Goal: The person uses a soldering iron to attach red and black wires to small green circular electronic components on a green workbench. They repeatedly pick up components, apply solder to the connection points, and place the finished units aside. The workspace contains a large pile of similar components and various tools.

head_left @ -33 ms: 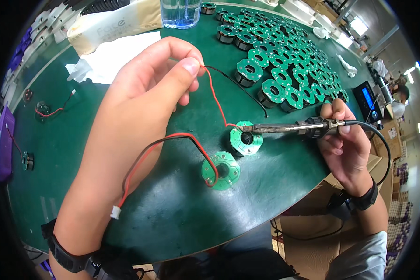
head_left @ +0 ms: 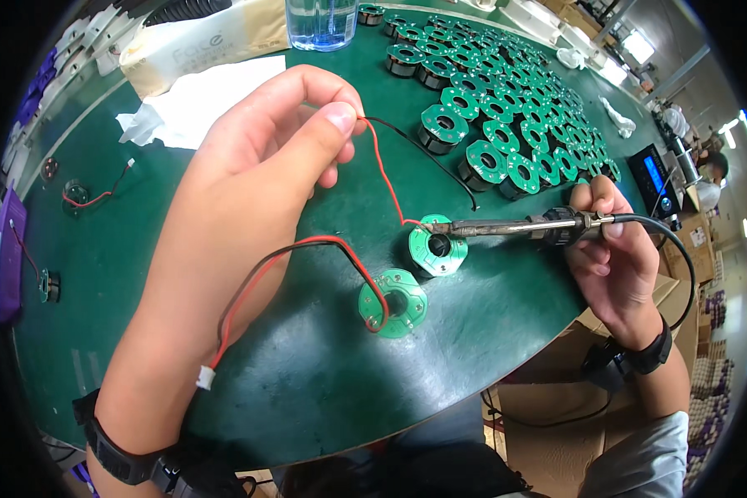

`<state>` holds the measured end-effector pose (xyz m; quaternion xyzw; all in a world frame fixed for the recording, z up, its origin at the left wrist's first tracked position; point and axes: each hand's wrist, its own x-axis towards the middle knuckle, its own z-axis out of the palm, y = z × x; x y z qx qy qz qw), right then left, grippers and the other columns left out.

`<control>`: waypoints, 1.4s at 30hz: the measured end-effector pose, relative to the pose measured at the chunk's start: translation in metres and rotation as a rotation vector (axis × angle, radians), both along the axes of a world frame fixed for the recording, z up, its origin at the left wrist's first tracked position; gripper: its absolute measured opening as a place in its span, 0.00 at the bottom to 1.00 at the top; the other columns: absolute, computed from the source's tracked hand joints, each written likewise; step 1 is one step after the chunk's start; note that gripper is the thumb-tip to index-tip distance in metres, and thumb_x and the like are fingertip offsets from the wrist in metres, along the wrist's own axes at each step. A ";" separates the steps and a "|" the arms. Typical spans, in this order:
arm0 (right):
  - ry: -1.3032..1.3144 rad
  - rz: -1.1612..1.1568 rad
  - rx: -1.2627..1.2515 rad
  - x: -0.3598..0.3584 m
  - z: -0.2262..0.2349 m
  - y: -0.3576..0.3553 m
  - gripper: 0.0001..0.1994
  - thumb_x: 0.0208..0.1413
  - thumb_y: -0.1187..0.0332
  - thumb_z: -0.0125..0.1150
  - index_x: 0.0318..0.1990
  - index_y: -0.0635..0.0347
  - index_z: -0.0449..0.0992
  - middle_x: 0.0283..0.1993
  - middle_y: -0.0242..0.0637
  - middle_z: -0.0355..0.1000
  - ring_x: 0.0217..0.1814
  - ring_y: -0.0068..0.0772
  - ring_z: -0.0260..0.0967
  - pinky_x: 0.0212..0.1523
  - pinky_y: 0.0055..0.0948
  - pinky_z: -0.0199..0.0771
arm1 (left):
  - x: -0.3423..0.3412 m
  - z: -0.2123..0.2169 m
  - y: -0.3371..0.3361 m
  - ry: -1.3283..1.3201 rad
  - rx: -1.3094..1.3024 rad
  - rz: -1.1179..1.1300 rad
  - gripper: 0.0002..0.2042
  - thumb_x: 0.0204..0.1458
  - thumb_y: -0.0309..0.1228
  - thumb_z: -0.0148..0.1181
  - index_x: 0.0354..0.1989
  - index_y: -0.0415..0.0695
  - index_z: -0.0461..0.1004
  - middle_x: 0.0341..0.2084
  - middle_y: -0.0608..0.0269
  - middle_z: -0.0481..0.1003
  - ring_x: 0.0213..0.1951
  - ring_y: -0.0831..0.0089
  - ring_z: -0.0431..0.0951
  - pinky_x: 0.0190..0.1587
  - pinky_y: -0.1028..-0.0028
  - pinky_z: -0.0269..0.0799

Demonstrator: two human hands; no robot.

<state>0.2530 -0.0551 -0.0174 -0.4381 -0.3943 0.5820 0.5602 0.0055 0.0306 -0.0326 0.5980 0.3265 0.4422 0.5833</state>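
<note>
My left hand [head_left: 266, 149] pinches a red and black wire pair between thumb and forefinger. From the pinch, the red wire [head_left: 382, 170] runs down to the edge of a round green circuit board [head_left: 451, 263] with a central hole. The black wire [head_left: 427, 153] hangs loose, its end over the table. In my right hand [head_left: 614, 257] is a soldering iron [head_left: 515, 225], whose tip touches that board beside the red wire's end. Just nearer me lies a second green board [head_left: 407, 321], with a red and black cable [head_left: 332, 241] ending in a white connector [head_left: 205, 378] by my left forearm.
Many similar boards on dark coils [head_left: 498, 133] crowd the far right of the green table [head_left: 324, 398]. A tissue pack [head_left: 212, 50], white paper [head_left: 174, 108] and a clear water container [head_left: 321, 25] stand behind my left hand. A soldering station [head_left: 651, 178] sits right; a purple bin [head_left: 8, 257] left.
</note>
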 end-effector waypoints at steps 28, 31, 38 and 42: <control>-0.298 -0.123 0.352 -0.019 0.018 -0.022 0.11 0.41 0.70 0.56 0.28 0.56 0.58 0.24 0.30 0.55 0.17 0.13 0.47 0.18 0.11 0.49 | 0.000 0.006 -0.007 -0.101 -0.104 -0.010 0.09 0.48 0.32 0.49 0.25 0.38 0.68 0.17 0.72 0.63 0.24 0.86 0.59 0.28 0.85 0.52; -0.346 -0.117 0.417 -0.020 0.016 -0.022 0.12 0.42 0.70 0.57 0.28 0.58 0.56 0.23 0.30 0.53 0.18 0.13 0.48 0.16 0.09 0.53 | 0.000 0.009 -0.012 -0.125 -0.135 -0.028 0.09 0.47 0.32 0.50 0.24 0.38 0.69 0.17 0.71 0.64 0.23 0.86 0.59 0.28 0.85 0.51; -0.463 -0.170 0.450 -0.023 0.017 -0.034 0.15 0.41 0.66 0.62 0.26 0.56 0.58 0.23 0.28 0.53 0.18 0.13 0.47 0.17 0.10 0.50 | -0.003 0.018 -0.016 0.001 -0.194 -0.095 0.08 0.45 0.31 0.51 0.23 0.39 0.69 0.20 0.67 0.68 0.22 0.86 0.59 0.28 0.85 0.53; -0.505 -0.105 0.469 -0.024 0.020 -0.037 0.14 0.42 0.68 0.61 0.27 0.56 0.58 0.23 0.30 0.54 0.19 0.15 0.48 0.19 0.13 0.50 | -0.002 0.017 -0.017 -0.002 -0.181 -0.075 0.08 0.45 0.31 0.51 0.23 0.39 0.69 0.22 0.65 0.70 0.22 0.86 0.60 0.27 0.85 0.53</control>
